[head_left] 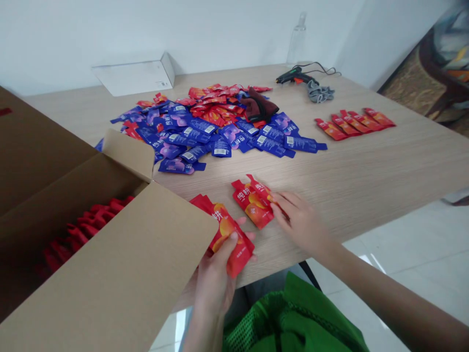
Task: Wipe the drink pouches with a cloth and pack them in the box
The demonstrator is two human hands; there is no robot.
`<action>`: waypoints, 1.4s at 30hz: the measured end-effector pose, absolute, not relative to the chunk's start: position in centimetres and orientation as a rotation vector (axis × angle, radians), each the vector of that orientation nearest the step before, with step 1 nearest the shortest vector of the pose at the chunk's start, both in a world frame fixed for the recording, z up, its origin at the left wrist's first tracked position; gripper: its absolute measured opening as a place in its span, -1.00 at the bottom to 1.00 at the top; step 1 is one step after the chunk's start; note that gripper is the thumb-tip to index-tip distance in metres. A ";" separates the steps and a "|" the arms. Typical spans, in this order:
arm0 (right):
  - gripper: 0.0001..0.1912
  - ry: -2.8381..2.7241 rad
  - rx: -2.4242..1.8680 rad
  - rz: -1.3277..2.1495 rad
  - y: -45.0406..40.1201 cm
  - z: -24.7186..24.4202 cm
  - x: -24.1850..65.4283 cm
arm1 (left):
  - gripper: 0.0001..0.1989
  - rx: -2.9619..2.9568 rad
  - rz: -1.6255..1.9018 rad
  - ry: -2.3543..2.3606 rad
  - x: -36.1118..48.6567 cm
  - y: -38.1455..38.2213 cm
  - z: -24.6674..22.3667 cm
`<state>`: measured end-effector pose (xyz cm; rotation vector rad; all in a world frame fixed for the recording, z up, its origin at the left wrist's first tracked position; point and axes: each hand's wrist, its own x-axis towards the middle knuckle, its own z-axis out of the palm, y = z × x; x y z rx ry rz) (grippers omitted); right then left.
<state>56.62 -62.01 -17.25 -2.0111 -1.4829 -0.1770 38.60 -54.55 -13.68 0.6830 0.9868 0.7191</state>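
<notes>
Holding a fanned stack of red pouches (227, 226), the left hand (218, 274) is clamped around them just right of the open cardboard box (157, 254), thumb on top; the box's flap hides the stack's left part. A little farther right of the box, the right hand (302, 222) pinches the edge of an upper pouch (261, 191), red with an orange fruit print, which overlaps a lower pouch (254, 212) lying on the wooden table (384, 166). The two hands are apart from each other.

Inside the box stands a row of packed pouches (88, 222), also red. Beyond the box spreads a pile of blue pouches (205, 137), with a heap of red pouches (216, 105) behind and a dark brown cloth (260, 105) on its right side. Well right of the box lie five overlapping pouches (346, 126). Farthest from the box, toward the wall, are a white carton (135, 78), a clear bottle (297, 39), a black glue gun (296, 76) and a grey bundle (320, 92). Nearer the person, right of the box, shows a green garment (293, 322).
</notes>
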 end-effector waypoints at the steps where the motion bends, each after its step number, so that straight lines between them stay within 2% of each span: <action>1: -0.68 -1.449 -2.002 -0.199 -62.1 -16.9 56.7 | -0.39 0.681 0.728 1.001 38.8 -54.6 -13.7; 6: -0.67 -1.280 -1.905 -0.258 -62.5 -14.0 55.2 | -0.42 0.653 0.711 0.954 40.0 -55.1 -13.8; 11: -0.64 -1.536 -1.786 -0.140 -62.0 -12.7 50.2 | -0.57 0.581 0.800 0.925 40.9 -55.3 -13.5; 15: -0.54 -1.628 -1.826 0.192 -62.1 -12.3 47.8 | -0.58 0.605 0.746 0.849 40.7 -55.4 -13.4; 18: -0.41 -1.616 -1.688 0.489 -62.4 -11.7 49.4 | -0.51 0.602 0.751 0.853 39.8 -55.3 -13.4; 22: -0.51 -1.419 -1.796 0.207 -61.4 -12.8 53.5 | -0.35 0.566 0.699 0.904 38.7 -55.1 -13.4; 27: -0.47 -1.638 -2.089 0.006 -59.9 -16.2 54.2 | -0.39 0.537 0.654 0.979 38.3 -54.8 -13.5; 30: -0.54 -1.643 -2.118 -0.080 -60.0 -16.7 54.0 | -0.42 0.562 0.689 0.946 38.4 -54.9 -13.7; 36: -0.57 -1.369 -1.912 -0.080 -61.3 -14.5 53.2 | -0.41 0.578 0.776 0.899 39.6 -55.3 -14.0; 42: -0.55 -1.372 -1.841 0.217 -62.2 -13.0 47.3 | -0.44 0.522 0.690 0.805 40.2 -55.9 -13.6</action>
